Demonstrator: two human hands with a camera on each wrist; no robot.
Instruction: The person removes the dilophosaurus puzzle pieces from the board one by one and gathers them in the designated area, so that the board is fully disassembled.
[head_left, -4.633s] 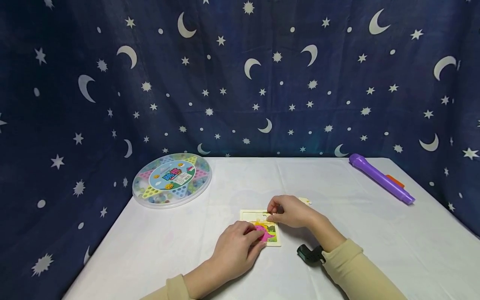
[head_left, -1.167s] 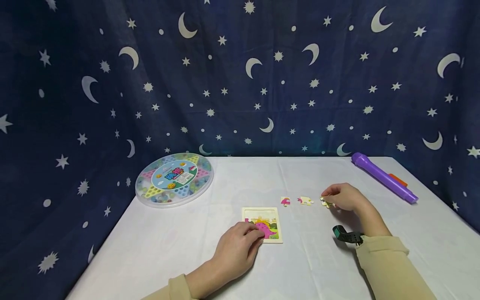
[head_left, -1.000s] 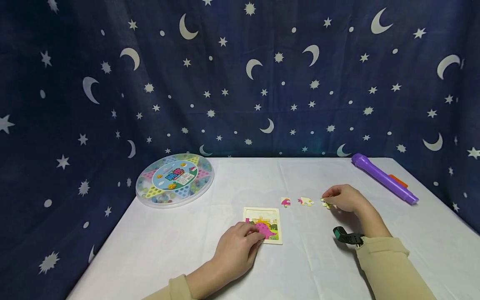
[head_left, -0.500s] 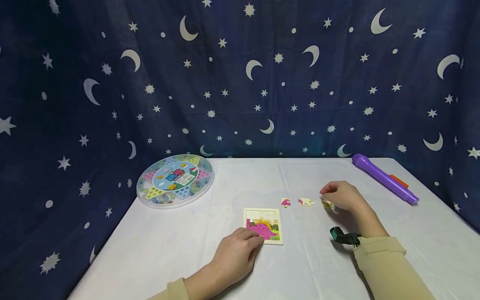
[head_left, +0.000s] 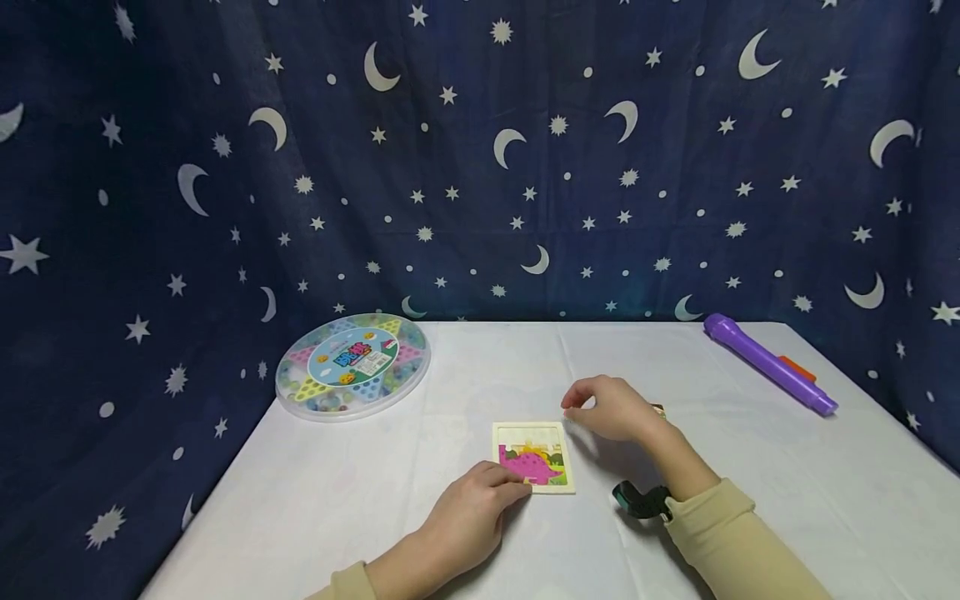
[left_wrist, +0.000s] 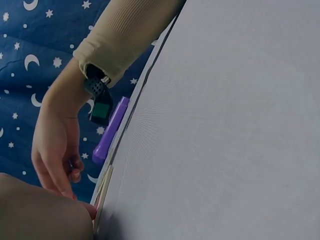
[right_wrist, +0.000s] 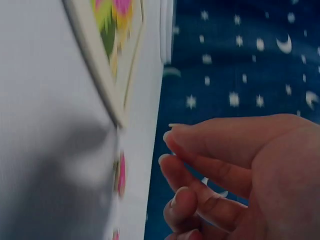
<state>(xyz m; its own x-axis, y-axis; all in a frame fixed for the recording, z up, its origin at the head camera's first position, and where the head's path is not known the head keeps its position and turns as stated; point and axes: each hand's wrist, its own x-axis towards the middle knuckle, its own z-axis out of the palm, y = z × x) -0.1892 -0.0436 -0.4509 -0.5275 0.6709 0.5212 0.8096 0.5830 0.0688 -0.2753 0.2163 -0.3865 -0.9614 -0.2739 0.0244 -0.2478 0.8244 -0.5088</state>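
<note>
A small square puzzle board [head_left: 566, 458] with a pink dinosaur picture lies on the white table; its upper part shows bare backing. My left hand [head_left: 465, 512] rests on the board's lower left, fingers covering that corner. In the left wrist view the left hand [left_wrist: 42, 212] fills the bottom corner beside the board's edge. My right hand [head_left: 611, 408] hovers past the board's upper right corner, thumb and fingers slightly apart and holding nothing in the right wrist view. Beneath its fingertips there, a pink puzzle piece [right_wrist: 120, 175] lies on the table. Another piece [head_left: 658, 410] peeks out behind the hand.
A round, clear marble-game box [head_left: 352, 367] stands at the back left. At the back right lies a purple microphone-shaped tube [head_left: 768, 362] with an orange part beside it. A dark starry curtain [head_left: 480, 167] borders the table's far and side edges.
My right hand has let go of the rightmost puzzle piece and moved left toward the board. Earlier it left the board and went to the pieces. The left hand stays at the board.
</note>
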